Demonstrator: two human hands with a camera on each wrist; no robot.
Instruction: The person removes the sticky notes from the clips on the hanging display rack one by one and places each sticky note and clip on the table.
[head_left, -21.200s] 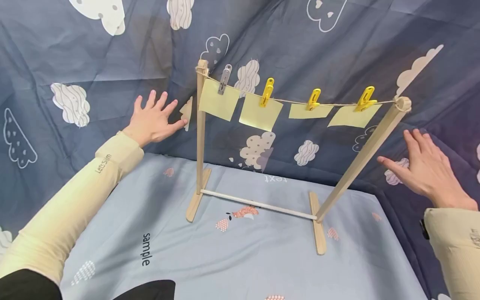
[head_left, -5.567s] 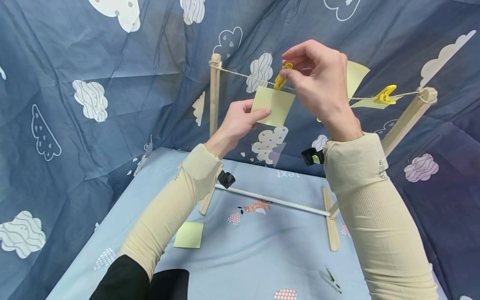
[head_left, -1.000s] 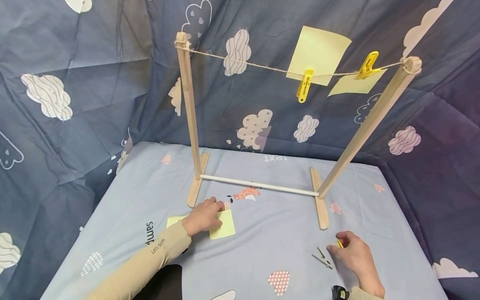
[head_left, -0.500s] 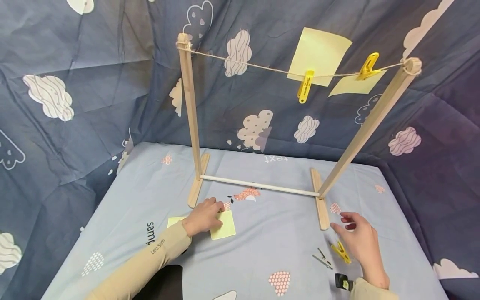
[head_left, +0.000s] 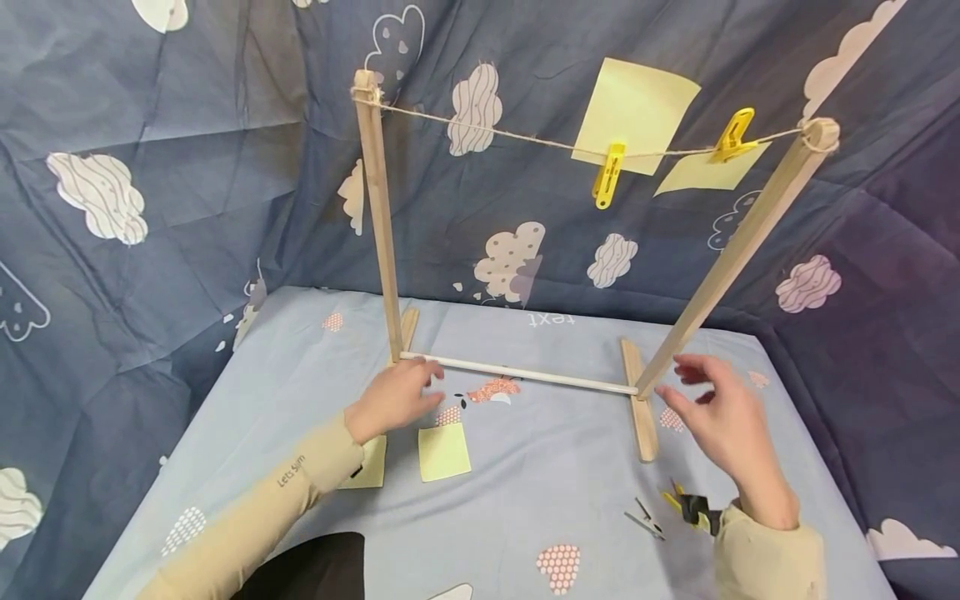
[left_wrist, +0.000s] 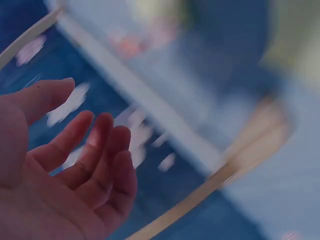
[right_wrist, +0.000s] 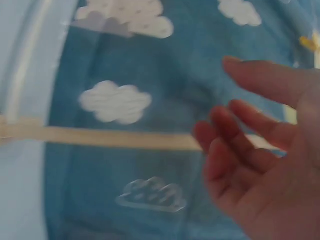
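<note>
My left hand (head_left: 397, 400) hovers with loosely curled fingers near the left foot of a wooden stand, holding nothing. Below it two yellow sticky notes lie on the blue cloth: one note (head_left: 444, 452) in full sight, the other note (head_left: 372, 465) partly under my sleeve. My right hand (head_left: 723, 421), also without anything in it, is beside the right post (head_left: 738, 258), fingers relaxed. A grey clothespin (head_left: 645, 518) lies near it, and a yellow clothespin (head_left: 671, 500) is partly hidden by the wrist camera. On the string (head_left: 510, 133), yellow clothespins (head_left: 609, 177) hold two more notes (head_left: 637, 112).
A white rod (head_left: 517, 373) joins the stand's two feet, the right foot (head_left: 643, 429) nearest the loose clothespins. Dark blue cloth with clouds (head_left: 611, 260) hangs behind and at both sides. The second hanging note (head_left: 712, 171) is close to the right post.
Four notes hung on the string at first; the left two now lie on the cloth. My right hand has let go of a yellow clothespin, my left of a note, and both have moved away.
</note>
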